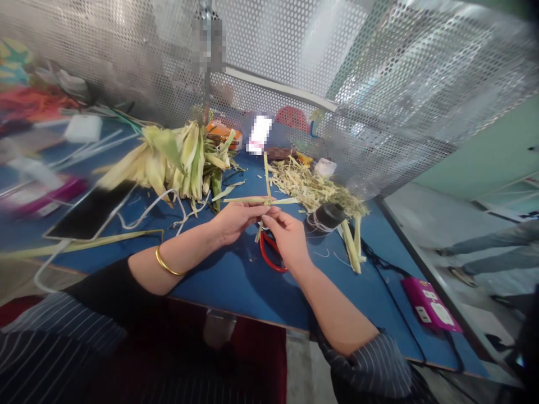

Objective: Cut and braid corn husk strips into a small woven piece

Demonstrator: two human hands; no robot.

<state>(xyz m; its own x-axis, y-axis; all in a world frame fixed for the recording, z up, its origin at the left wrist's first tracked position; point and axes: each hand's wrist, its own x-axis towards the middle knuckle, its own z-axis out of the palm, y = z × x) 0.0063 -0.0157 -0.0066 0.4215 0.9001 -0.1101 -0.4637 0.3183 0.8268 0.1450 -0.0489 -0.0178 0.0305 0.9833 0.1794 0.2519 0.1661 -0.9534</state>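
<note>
My left fingers (255, 211) are pressed together on the husk-strip cross (268, 200), thumb on top, pinching it near its centre. My right fingers (272, 224) are closed in a pinch at its near side, by the strip end that points to 6 o'clock. The crossing point sits just beyond my fingertips, at 12 o'clock, raised over the blue worktop (236, 280). Its other strip ends point to 9, 12 and 3 o'clock.

Positions relative to my fingers:
- 6 o'clock: red handle (269, 258), partly covered by my right fingers.
- 3 o'clock: dark thread spool (330, 216), pale thread wound round it.
- 2 o'clock: heap of shredded husk (311, 186).
- 10 o'clock: husk bundle (189, 163).
- 9 o'clock: dark-screened tablet or phone (90, 210), white cable attached.
- 12 o'clock, well apart: lit screen (260, 133), pixelated; its content cannot be read.
- 4 o'clock, well apart: magenta power strip (433, 308), carrying white panels; any markings are too small to read.
</note>
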